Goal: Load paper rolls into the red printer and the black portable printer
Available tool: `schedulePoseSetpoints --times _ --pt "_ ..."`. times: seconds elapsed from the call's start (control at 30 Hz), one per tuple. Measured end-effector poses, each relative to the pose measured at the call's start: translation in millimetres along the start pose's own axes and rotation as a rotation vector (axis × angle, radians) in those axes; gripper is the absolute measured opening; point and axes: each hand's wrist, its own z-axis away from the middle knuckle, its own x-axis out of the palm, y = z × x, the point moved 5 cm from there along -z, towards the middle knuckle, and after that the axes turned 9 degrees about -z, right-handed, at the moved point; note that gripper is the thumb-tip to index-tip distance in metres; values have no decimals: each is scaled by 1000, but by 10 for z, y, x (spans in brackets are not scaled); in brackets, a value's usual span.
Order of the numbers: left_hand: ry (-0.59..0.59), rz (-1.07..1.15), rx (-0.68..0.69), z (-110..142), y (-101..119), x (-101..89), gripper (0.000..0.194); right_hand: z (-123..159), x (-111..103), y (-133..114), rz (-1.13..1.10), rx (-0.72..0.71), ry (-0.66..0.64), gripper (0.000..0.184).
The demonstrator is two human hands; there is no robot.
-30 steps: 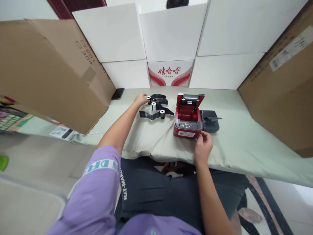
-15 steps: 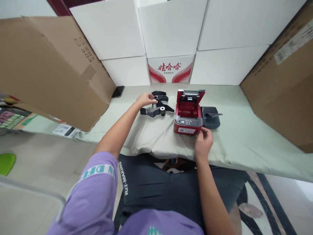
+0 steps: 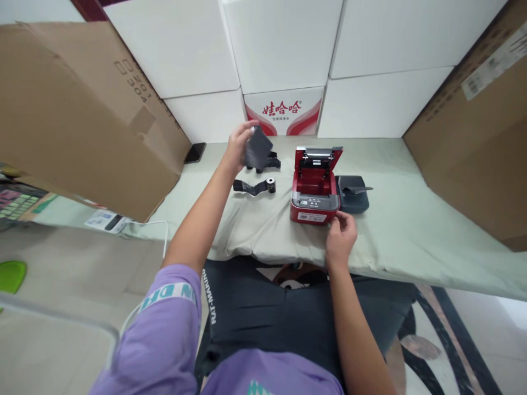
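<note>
Raised above the table, my left hand is closed on a paper roll with a dark strip hanging from it; the roll itself is mostly hidden by my fingers. Below lie another small paper roll with a dark unrolled tail, and a further dark strip partly covered. A red receipt printer stands with its lid up and its red paper bay showing. My right hand grips the printer's front right lower corner, fingers pinched together.
Beside the printer sits a dark box-like device with a strip sticking out. A phone lies by the left cardboard box. White boxes line the back; another cardboard box stands right.
My left hand has lifted the paper roll off the table, its dark strip rising with it. My right hand stays at the printer's corner.
</note>
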Motion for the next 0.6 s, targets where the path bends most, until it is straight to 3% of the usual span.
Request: schedulePoseSetpoints --times 0.1,0.2,0.23,0.43,0.6 --pt "-282 136 78 136 370 265 29 12 6 -30 7 5 -6 26" --pt "-604 0 258 366 622 704 31 18 11 -38 -7 15 -11 27" --pt "-659 -77 330 435 671 851 30 17 11 -36 -13 16 -11 27" --pt "-726 -620 544 649 658 1522 28 8 12 -32 -13 8 -14 26" --pt "-748 -827 444 633 471 1757 21 4 11 -36 7 -2 -21 26"
